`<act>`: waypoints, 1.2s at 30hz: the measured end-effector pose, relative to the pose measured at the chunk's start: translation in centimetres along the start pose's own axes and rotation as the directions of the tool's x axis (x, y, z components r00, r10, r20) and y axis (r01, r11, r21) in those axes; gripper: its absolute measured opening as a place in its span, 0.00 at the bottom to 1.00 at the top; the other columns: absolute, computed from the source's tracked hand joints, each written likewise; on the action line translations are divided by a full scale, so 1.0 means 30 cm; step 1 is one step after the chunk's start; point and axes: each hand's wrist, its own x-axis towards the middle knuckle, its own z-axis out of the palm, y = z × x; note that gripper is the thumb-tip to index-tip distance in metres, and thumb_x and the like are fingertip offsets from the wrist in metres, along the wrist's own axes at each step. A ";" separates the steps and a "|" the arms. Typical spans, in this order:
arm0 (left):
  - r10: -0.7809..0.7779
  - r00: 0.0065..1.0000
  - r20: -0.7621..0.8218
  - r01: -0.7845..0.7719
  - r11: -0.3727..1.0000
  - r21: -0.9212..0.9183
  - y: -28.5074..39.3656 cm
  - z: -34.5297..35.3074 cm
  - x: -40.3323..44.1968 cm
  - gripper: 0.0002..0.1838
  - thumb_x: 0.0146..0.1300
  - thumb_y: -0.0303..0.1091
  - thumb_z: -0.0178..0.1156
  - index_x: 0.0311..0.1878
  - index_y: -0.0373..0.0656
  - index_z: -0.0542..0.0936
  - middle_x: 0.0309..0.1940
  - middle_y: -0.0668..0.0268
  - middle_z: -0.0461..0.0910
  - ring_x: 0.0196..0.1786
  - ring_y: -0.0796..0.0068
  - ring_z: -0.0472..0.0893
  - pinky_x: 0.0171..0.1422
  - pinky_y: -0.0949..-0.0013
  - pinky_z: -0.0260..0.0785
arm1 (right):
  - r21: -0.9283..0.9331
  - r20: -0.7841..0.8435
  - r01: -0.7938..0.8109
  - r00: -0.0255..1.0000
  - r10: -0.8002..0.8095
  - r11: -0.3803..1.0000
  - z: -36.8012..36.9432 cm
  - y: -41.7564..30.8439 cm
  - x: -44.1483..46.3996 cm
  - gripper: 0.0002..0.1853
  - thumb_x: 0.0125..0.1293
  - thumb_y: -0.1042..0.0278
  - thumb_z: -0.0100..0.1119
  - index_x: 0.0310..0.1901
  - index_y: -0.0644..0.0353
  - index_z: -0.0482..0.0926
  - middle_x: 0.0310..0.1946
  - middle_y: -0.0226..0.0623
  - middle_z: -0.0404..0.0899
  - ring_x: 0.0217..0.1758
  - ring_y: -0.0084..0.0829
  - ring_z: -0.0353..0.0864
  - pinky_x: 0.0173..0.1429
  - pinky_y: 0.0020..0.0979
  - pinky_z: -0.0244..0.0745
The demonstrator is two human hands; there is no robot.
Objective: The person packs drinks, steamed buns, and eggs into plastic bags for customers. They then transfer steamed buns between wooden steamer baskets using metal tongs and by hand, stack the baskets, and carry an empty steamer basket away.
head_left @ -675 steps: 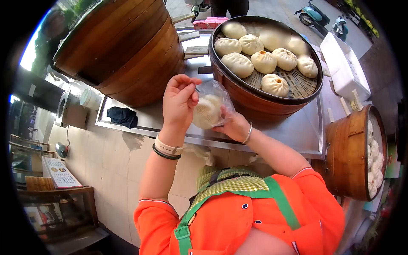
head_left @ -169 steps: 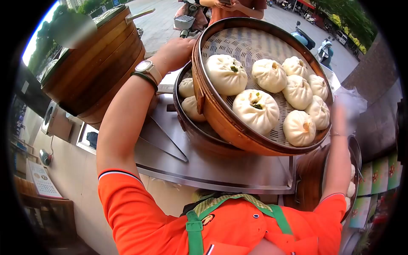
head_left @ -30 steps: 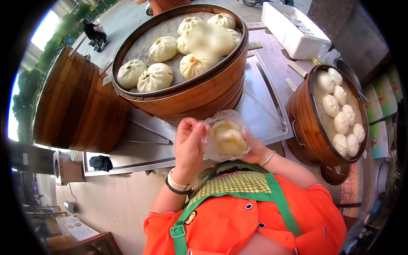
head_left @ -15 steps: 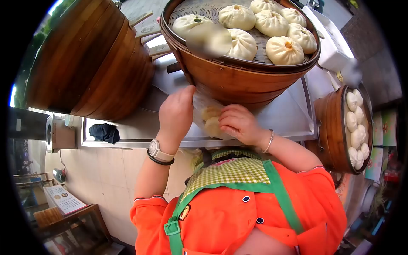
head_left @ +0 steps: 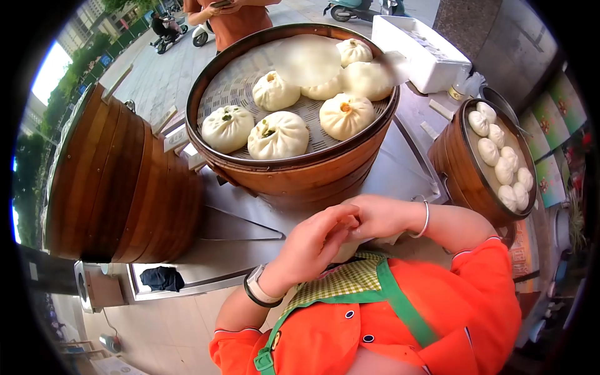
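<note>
My left hand (head_left: 317, 242), with a watch and a dark band at its wrist, meets my right hand (head_left: 377, 215) in front of the large bamboo steamer. The fingers of both are closed together at the top of a clear plastic bag (head_left: 345, 251). Most of that bag hides behind my hands, with only a pale part showing below them. Just beyond, the steamer (head_left: 294, 178) holds several pleated steamed buns (head_left: 279, 135) on a perforated liner. Pale blurred patches cover some buns at its far side.
A tall steamer stack (head_left: 119, 187) stands left; a smaller steamer (head_left: 453, 165) of buns stands right. Behind are a white foam box (head_left: 422, 53) and a person (head_left: 240, 25) holding a phone. A dark cloth (head_left: 161, 279) lies on the metal counter (head_left: 244, 256).
My hands have come together and moved nearer my body with the bag, which is now mostly hidden. The view has tilted up, bringing a person beyond the steamer into sight.
</note>
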 end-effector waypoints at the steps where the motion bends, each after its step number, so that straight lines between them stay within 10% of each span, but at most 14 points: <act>1: 0.131 0.991 -0.014 -0.129 0.988 0.089 -0.012 0.008 0.040 0.18 0.57 0.16 0.52 0.52 0.36 0.70 0.45 0.60 0.75 0.40 0.72 0.77 0.43 0.75 0.71 | -0.011 -0.129 0.086 0.988 -0.086 0.996 -0.025 0.015 -0.046 0.13 0.57 0.62 0.58 0.35 0.65 0.75 0.36 0.43 0.75 0.37 0.38 0.75 0.41 0.34 0.69; 5: 0.247 0.939 -0.241 -0.218 0.966 0.141 0.075 0.036 0.179 0.19 0.49 0.14 0.54 0.47 0.34 0.72 0.40 0.56 0.77 0.45 0.65 0.76 0.50 0.69 0.68 | -0.115 -0.443 0.095 0.886 -0.137 0.989 -0.213 0.003 -0.284 0.12 0.57 0.64 0.58 0.28 0.66 0.73 0.31 0.38 0.71 0.33 0.32 0.72 0.38 0.30 0.67; 11: 0.213 0.977 0.024 -0.214 0.974 0.080 0.023 0.100 0.264 0.15 0.48 0.15 0.54 0.41 0.34 0.76 0.38 0.55 0.78 0.41 0.59 0.78 0.46 0.66 0.69 | -0.006 -0.818 0.046 0.574 -0.032 0.999 -0.662 0.078 -0.466 0.09 0.56 0.66 0.55 0.28 0.63 0.78 0.24 0.29 0.77 0.28 0.19 0.72 0.35 0.24 0.67; 14: 0.117 0.991 0.067 -0.122 0.990 0.075 0.008 0.156 0.306 0.13 0.48 0.16 0.55 0.39 0.35 0.77 0.36 0.56 0.79 0.39 0.59 0.78 0.45 0.66 0.69 | -0.193 -0.882 -0.351 0.471 -0.005 0.916 -0.940 0.160 -0.435 0.14 0.49 0.60 0.54 0.18 0.64 0.77 0.16 0.33 0.77 0.22 0.24 0.73 0.31 0.27 0.68; 20: -0.174 0.975 -0.135 0.188 0.977 0.097 -0.046 0.262 0.280 0.09 0.54 0.21 0.56 0.39 0.36 0.78 0.37 0.58 0.79 0.41 0.61 0.78 0.47 0.67 0.69 | -0.570 -0.737 -0.536 0.668 -0.100 0.622 -1.325 0.456 -0.062 0.15 0.51 0.61 0.50 0.22 0.65 0.81 0.21 0.46 0.79 0.27 0.40 0.79 0.34 0.37 0.72; 25: -0.438 0.777 -0.451 0.407 0.897 -0.170 -0.040 0.358 0.228 0.08 0.56 0.19 0.52 0.40 0.34 0.76 0.38 0.59 0.78 0.42 0.68 0.77 0.49 0.70 0.67 | 0.005 -0.827 -0.103 0.559 0.062 0.995 -1.486 0.631 0.211 0.17 0.48 0.55 0.56 0.20 0.65 0.79 0.20 0.47 0.78 0.25 0.39 0.78 0.34 0.35 0.71; 28: -0.522 0.658 -0.543 0.453 0.850 -0.268 -0.035 0.404 0.206 0.09 0.58 0.19 0.49 0.41 0.32 0.74 0.38 0.60 0.77 0.43 0.71 0.76 0.50 0.72 0.67 | -0.232 -0.745 -0.082 0.656 -0.123 0.969 -1.493 0.769 0.351 0.16 0.48 0.55 0.58 0.20 0.62 0.79 0.19 0.43 0.78 0.23 0.36 0.77 0.32 0.33 0.70; 36: -0.532 0.504 -0.680 0.704 0.710 -0.033 -0.185 0.361 0.015 0.07 0.58 0.24 0.54 0.39 0.37 0.77 0.35 0.61 0.78 0.40 0.69 0.77 0.46 0.72 0.67 | 0.052 -0.543 0.125 0.836 -0.077 0.991 -1.369 0.878 0.409 0.11 0.49 0.69 0.58 0.34 0.64 0.79 0.26 0.33 0.78 0.29 0.23 0.75 0.35 0.27 0.70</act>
